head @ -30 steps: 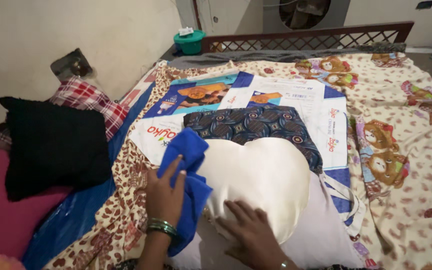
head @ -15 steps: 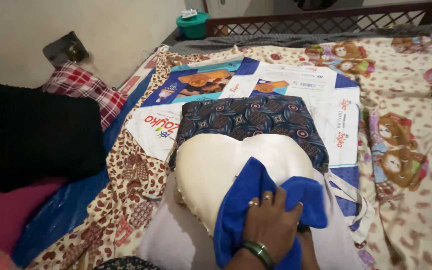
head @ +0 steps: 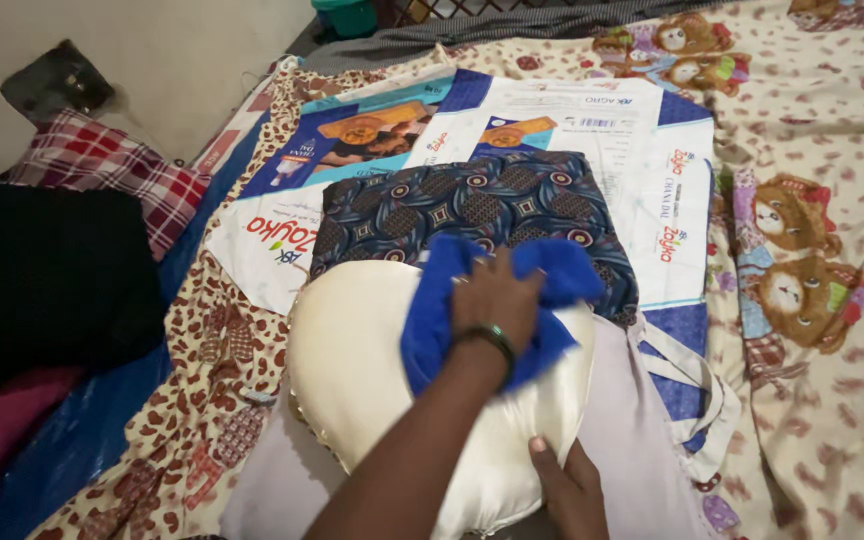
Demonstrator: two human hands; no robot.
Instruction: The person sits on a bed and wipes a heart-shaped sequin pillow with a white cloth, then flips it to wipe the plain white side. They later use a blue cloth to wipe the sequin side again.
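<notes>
One cream satin cushion (head: 372, 370), heart-shaped, lies on a bed in front of the person. One blue cloth (head: 432, 310) is spread over the upper right part of the cushion.

Left hand (head: 495, 300): one hand, palm down, pressed flat on the blue cloth, with the fingers together and slightly curled into the fabric. One green bangle (head: 487, 337) sits at the wrist. The forearm crosses the cushion from the lower edge of the view.

Right hand (head: 567, 490): one hand, at the lower right rim of the cushion, touching it with the fingers curled against the satin edge. Whether it grips the rim or only rests there cannot be told.

Beyond the cushion lies one folded dark blue patterned fabric (head: 472, 210), its near edge touching or under the cushion. Under both lies one printed white-and-blue sack (head: 642, 150), laid flat. One pale cloth bag with straps (head: 652, 400) lies under the right side of the cushion.

To the left: one black cushion (head: 42, 280) and, behind it, one red checked pillow (head: 112, 170). One bedsheet with bear figures (head: 812, 250) covers the right side.
</notes>
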